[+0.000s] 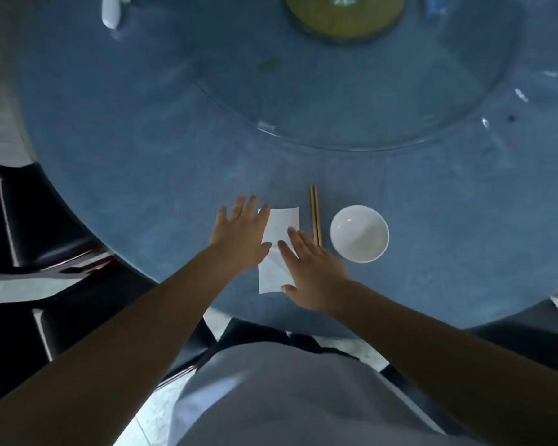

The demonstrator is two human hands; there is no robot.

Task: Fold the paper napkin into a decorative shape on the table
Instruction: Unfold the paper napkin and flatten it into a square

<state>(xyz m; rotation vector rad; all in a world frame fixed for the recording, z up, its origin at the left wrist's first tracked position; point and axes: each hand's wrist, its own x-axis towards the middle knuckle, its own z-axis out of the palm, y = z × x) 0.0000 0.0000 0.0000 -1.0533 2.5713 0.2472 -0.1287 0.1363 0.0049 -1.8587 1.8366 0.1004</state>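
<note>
Head view: right hand and left hand lie flat, fingers spread, grip released, pressing the paper napkin onto the blue table. Thin, limp, tear-prone: pinch at corners. Chopsticks and bowl beyond

Both hands flat on napkin; chopsticks, bowl rt.
</note>
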